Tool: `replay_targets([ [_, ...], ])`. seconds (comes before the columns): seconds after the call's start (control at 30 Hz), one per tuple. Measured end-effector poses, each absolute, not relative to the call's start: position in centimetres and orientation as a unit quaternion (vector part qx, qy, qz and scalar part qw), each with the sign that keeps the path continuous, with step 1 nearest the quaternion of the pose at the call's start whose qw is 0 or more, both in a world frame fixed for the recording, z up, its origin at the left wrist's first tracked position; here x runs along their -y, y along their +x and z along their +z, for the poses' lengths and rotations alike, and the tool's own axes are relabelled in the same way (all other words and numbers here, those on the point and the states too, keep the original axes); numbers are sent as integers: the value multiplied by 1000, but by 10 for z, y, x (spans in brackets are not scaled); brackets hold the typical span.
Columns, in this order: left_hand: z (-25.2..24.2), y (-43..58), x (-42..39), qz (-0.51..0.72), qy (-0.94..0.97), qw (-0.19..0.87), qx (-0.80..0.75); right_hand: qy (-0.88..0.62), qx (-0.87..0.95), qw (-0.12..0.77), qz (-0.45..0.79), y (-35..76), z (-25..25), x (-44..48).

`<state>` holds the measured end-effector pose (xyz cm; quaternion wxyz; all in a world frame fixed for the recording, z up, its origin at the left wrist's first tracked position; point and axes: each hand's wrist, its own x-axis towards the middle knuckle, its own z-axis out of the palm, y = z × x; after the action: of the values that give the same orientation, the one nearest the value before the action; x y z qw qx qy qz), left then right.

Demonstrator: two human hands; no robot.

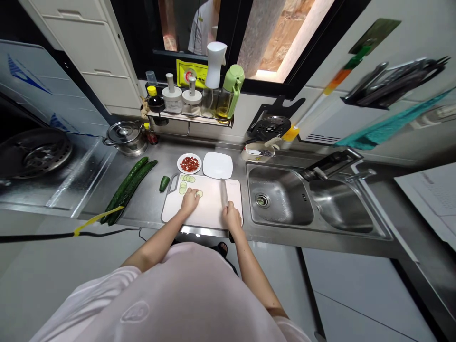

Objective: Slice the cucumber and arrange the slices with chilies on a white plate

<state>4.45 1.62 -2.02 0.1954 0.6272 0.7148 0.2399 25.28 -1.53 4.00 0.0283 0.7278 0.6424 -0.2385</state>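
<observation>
My left hand (189, 200) rests on the white cutting board (208, 211), with its fingers curled over a short piece of green cucumber (195, 193). My right hand (231, 217) grips a steel kitchen knife (223, 192), whose blade stands on the board beside the piece. Round cucumber slices (185, 178) lie in small rows at the board's far left. Just left of the board sits a cut cucumber end (164, 183). Further left lie two whole cucumbers (128, 190). Behind the board are a plate of sliced red chilli (189, 164) and a plain white plate (217, 165).
A steel double sink (278, 194) lies right of the board. At left stand a steel pot (125, 137) and a gas burner (35, 154). A shelf of bottles (188, 118) runs along the back wall. A person in white (201, 33) shows through the window.
</observation>
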Motion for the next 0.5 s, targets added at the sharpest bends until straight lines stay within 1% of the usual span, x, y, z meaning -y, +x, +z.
replay_targets([
  [0.23, -15, 45, -26, 215, 604, 205, -739, 715, -658, 57, -230, 251, 35, 19],
  [0.5, -9, 43, -34, 247, 587, 219, -739, 705, -668, 82, -226, 245, 42, 22],
])
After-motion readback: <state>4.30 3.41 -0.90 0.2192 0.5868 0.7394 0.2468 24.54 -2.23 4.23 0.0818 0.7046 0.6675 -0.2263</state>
